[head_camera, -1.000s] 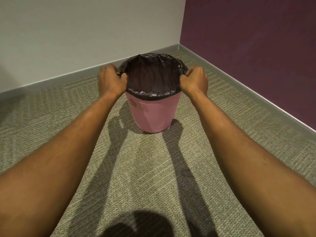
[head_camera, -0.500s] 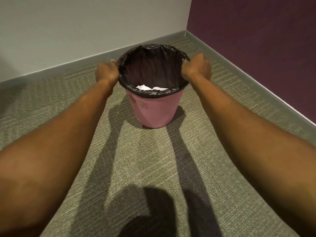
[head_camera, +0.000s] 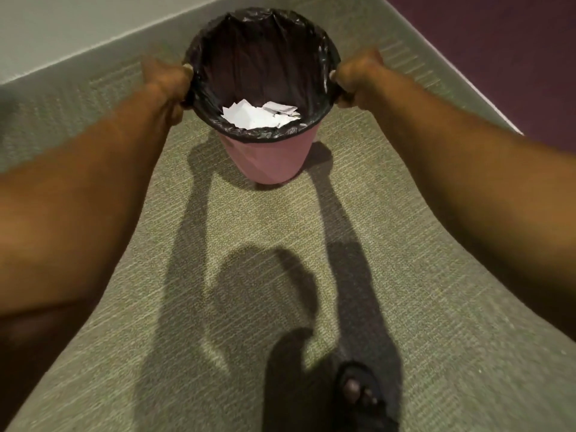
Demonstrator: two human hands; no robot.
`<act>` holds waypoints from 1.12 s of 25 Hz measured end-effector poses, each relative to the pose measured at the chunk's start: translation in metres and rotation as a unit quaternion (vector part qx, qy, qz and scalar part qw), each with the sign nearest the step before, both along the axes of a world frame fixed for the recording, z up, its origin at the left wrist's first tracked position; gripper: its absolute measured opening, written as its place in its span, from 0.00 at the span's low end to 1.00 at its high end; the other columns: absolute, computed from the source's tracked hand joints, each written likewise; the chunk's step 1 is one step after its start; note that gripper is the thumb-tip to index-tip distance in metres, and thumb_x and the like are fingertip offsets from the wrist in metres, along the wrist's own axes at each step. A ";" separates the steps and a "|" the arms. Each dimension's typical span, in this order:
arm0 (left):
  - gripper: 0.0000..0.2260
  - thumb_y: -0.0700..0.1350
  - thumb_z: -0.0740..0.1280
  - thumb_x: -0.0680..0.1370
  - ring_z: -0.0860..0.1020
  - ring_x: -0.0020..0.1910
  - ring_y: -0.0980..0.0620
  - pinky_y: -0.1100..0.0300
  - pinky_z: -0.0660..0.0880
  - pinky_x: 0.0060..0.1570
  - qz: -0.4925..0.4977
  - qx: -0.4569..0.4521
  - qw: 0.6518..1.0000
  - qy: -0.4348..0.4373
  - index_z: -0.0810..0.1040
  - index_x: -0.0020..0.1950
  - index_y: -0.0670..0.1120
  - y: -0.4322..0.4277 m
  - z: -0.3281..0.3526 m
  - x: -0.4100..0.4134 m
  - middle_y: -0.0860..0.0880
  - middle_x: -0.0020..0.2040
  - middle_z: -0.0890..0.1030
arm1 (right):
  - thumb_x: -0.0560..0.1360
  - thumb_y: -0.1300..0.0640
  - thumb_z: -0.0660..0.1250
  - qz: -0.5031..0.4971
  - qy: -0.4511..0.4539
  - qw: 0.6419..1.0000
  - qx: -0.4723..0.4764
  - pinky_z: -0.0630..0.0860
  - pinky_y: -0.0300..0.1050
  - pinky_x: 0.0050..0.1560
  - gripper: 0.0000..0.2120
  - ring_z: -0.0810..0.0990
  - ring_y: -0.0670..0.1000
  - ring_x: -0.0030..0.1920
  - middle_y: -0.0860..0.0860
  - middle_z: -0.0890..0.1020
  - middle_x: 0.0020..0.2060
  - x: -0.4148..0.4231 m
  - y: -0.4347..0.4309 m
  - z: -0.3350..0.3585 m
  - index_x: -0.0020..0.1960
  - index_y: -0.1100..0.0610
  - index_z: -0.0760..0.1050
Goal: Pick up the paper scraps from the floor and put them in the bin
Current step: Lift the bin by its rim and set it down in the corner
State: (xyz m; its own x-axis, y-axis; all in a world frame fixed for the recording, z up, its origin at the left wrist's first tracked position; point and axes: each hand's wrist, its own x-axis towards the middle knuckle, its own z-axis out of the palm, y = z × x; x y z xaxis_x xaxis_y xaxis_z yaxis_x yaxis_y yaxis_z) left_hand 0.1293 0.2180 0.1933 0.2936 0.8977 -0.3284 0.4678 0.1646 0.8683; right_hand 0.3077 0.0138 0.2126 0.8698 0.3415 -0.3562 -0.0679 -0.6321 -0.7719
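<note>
A pink bin [head_camera: 269, 159] with a black liner [head_camera: 249, 51] stands on the carpet near the corner of the room. White paper scraps [head_camera: 258, 115] lie at its bottom. My left hand [head_camera: 166, 81] grips the left side of the bin's rim, fingers curled over the liner. On the opposite side, my right hand [head_camera: 355, 76] grips the rim the same way. Both arms stretch forward from the lower corners of the view. No scraps show on the floor.
Green-grey carpet [head_camera: 280, 307] covers the floor. A pale wall [head_camera: 62, 32] runs behind the bin and a purple wall [head_camera: 514, 57] to the right. My sandalled foot [head_camera: 361, 394] stands at the bottom, among dark shadows.
The view has come closer and tilted down over the bin, so the scraps inside now show fully. Both hands keep their grip on the rim. A foot has entered the view.
</note>
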 end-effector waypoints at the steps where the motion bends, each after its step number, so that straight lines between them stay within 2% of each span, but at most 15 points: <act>1: 0.09 0.42 0.67 0.78 0.81 0.35 0.51 0.56 0.80 0.33 -0.003 0.002 1.000 -0.001 0.77 0.54 0.39 -0.005 0.007 0.000 0.45 0.46 0.81 | 0.78 0.63 0.66 0.007 0.001 1.000 -0.010 0.74 0.37 0.22 0.05 0.82 0.49 0.36 0.55 0.83 0.45 -0.002 -0.005 0.009 0.43 0.58 0.75; 3: 0.04 0.41 0.66 0.79 0.79 0.34 0.52 0.61 0.78 0.24 -0.005 0.009 1.000 0.010 0.75 0.50 0.41 -0.016 0.023 -0.005 0.45 0.45 0.79 | 0.78 0.62 0.66 0.013 -0.015 0.999 -0.026 0.80 0.43 0.29 0.02 0.83 0.50 0.36 0.55 0.83 0.45 -0.006 -0.016 0.031 0.47 0.59 0.76; 5: 0.05 0.42 0.66 0.79 0.79 0.37 0.50 0.61 0.78 0.24 -0.002 -0.001 1.000 0.007 0.75 0.51 0.41 -0.027 0.049 -0.017 0.45 0.45 0.79 | 0.78 0.63 0.67 0.013 -0.021 0.999 -0.036 0.81 0.45 0.34 0.08 0.83 0.51 0.36 0.56 0.83 0.47 -0.015 -0.029 0.064 0.57 0.61 0.77; 6: 0.06 0.42 0.67 0.79 0.79 0.38 0.49 0.61 0.78 0.25 0.004 -0.008 1.000 -0.001 0.75 0.52 0.41 -0.033 0.065 -0.026 0.44 0.45 0.78 | 0.77 0.63 0.67 0.013 -0.021 0.999 -0.037 0.82 0.46 0.36 0.10 0.84 0.52 0.38 0.57 0.83 0.47 -0.018 -0.036 0.082 0.59 0.62 0.76; 8: 0.05 0.42 0.68 0.78 0.78 0.39 0.48 0.61 0.78 0.25 0.015 -0.025 0.999 -0.019 0.75 0.49 0.42 -0.043 0.098 -0.042 0.43 0.43 0.77 | 0.77 0.63 0.68 0.015 -0.009 0.999 -0.034 0.85 0.53 0.43 0.06 0.85 0.55 0.43 0.58 0.83 0.48 -0.026 -0.049 0.120 0.54 0.61 0.75; 9: 0.05 0.42 0.68 0.77 0.77 0.38 0.48 0.61 0.77 0.25 0.018 -0.032 0.999 -0.024 0.74 0.44 0.43 -0.048 0.120 -0.050 0.43 0.42 0.76 | 0.77 0.63 0.68 0.017 -0.001 0.999 -0.031 0.85 0.55 0.44 0.04 0.85 0.56 0.45 0.58 0.82 0.48 -0.032 -0.055 0.143 0.50 0.59 0.74; 12: 0.14 0.41 0.68 0.77 0.74 0.36 0.49 0.61 0.78 0.29 0.023 -0.035 0.999 -0.031 0.70 0.34 0.46 -0.068 0.188 -0.071 0.44 0.38 0.74 | 0.77 0.61 0.68 0.021 0.022 0.999 -0.021 0.85 0.52 0.41 0.04 0.85 0.55 0.43 0.59 0.83 0.47 -0.048 -0.070 0.206 0.48 0.61 0.75; 16: 0.14 0.40 0.68 0.78 0.75 0.38 0.48 0.51 0.79 0.42 0.020 -0.043 0.998 -0.039 0.74 0.32 0.45 -0.088 0.280 -0.094 0.43 0.38 0.77 | 0.78 0.61 0.67 0.022 0.056 0.998 -0.002 0.85 0.50 0.39 0.07 0.86 0.56 0.41 0.61 0.84 0.46 -0.065 -0.088 0.290 0.49 0.67 0.77; 20: 0.11 0.40 0.69 0.77 0.75 0.37 0.48 0.49 0.77 0.43 0.017 -0.041 0.998 -0.048 0.79 0.35 0.41 -0.099 0.357 -0.109 0.43 0.37 0.79 | 0.78 0.62 0.67 0.013 0.062 0.998 0.021 0.84 0.51 0.36 0.09 0.85 0.57 0.39 0.61 0.84 0.42 -0.072 -0.103 0.365 0.47 0.69 0.77; 24: 0.12 0.38 0.68 0.78 0.75 0.34 0.49 0.54 0.75 0.41 0.015 -0.042 0.997 -0.067 0.78 0.34 0.40 -0.113 0.427 -0.115 0.43 0.35 0.78 | 0.79 0.61 0.68 0.016 0.051 0.998 0.033 0.81 0.44 0.29 0.09 0.84 0.53 0.33 0.59 0.84 0.37 -0.073 -0.115 0.425 0.42 0.65 0.78; 28: 0.10 0.38 0.68 0.77 0.75 0.35 0.48 0.55 0.74 0.40 0.009 -0.032 0.996 -0.080 0.79 0.35 0.39 -0.125 0.482 -0.123 0.41 0.34 0.78 | 0.78 0.61 0.68 0.023 0.048 0.997 0.054 0.82 0.48 0.31 0.10 0.85 0.57 0.36 0.61 0.84 0.37 -0.074 -0.127 0.474 0.42 0.67 0.78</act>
